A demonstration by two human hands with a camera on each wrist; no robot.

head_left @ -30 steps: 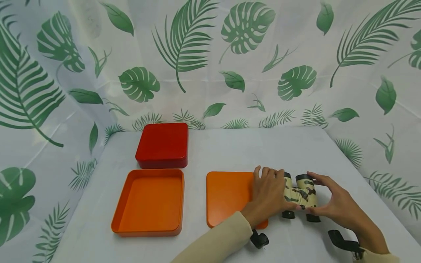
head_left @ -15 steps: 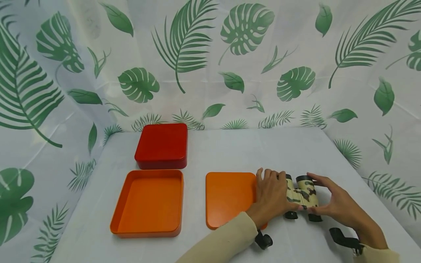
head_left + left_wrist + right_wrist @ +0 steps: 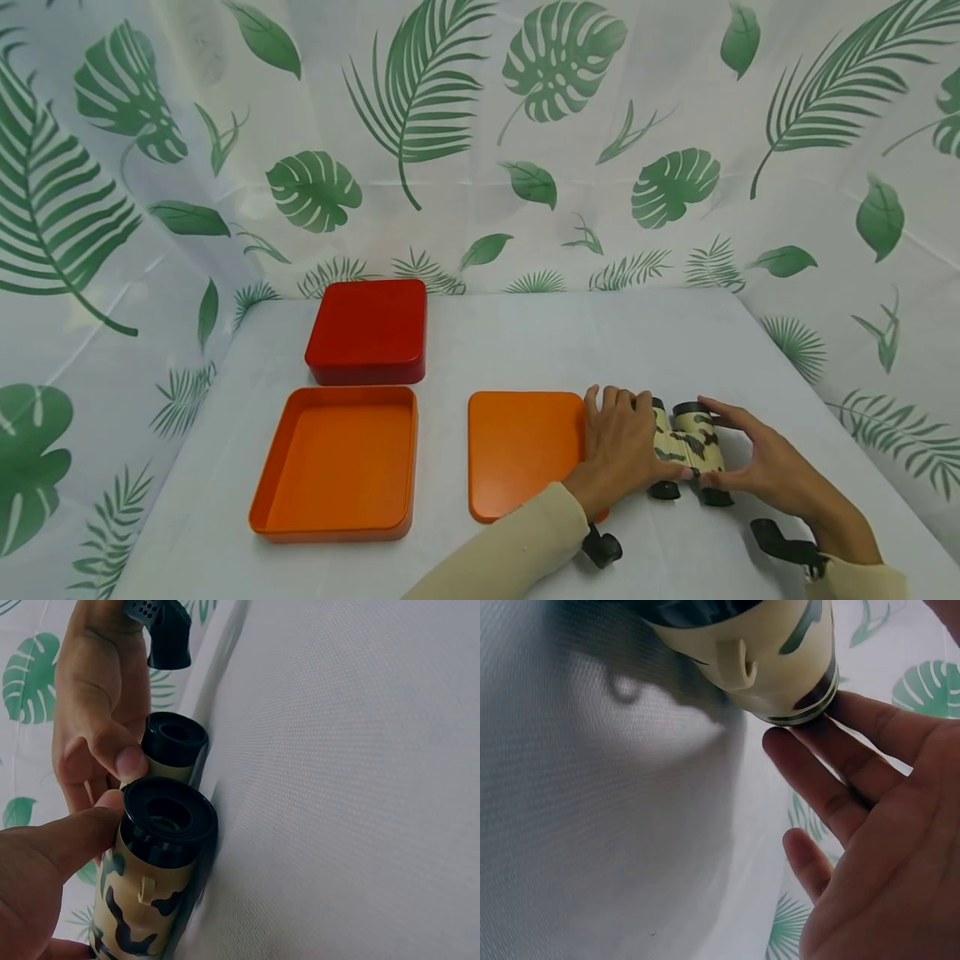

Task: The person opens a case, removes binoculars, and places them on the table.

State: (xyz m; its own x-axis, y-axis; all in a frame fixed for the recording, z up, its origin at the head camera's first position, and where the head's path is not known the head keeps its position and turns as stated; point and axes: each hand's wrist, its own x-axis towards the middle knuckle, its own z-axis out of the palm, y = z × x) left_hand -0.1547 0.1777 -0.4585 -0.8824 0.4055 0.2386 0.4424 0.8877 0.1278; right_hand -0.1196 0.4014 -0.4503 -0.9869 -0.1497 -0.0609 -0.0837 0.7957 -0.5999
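Note:
A pair of camouflage-patterned binoculars point(image 3: 703, 450) lies on the white table at the right in the head view. My left hand point(image 3: 618, 446) grips the left barrel, its thumb near the eyepiece end and its fingers round the far side. Thumb and fingers of my right hand point(image 3: 783, 467) span the right barrel lengthwise and pinch it. From the left wrist, both black eyepieces of the binoculars point(image 3: 142, 907) show, with the two thumbs close together. In the right wrist view, fingertips of the right hand point(image 3: 885, 810) touch the barrel's end. The left hand overlaps an orange flat lid point(image 3: 521, 450).
An orange open box point(image 3: 341, 467) stands at the left with nothing inside. Behind it sits a red box point(image 3: 367, 329). A leaf-printed curtain point(image 3: 457, 150) closes off the back and sides of the white table point(image 3: 585, 342).
The left hand and the binoculars have shifted slightly to the right since a second ago. Over the last half second both hands have stayed almost still.

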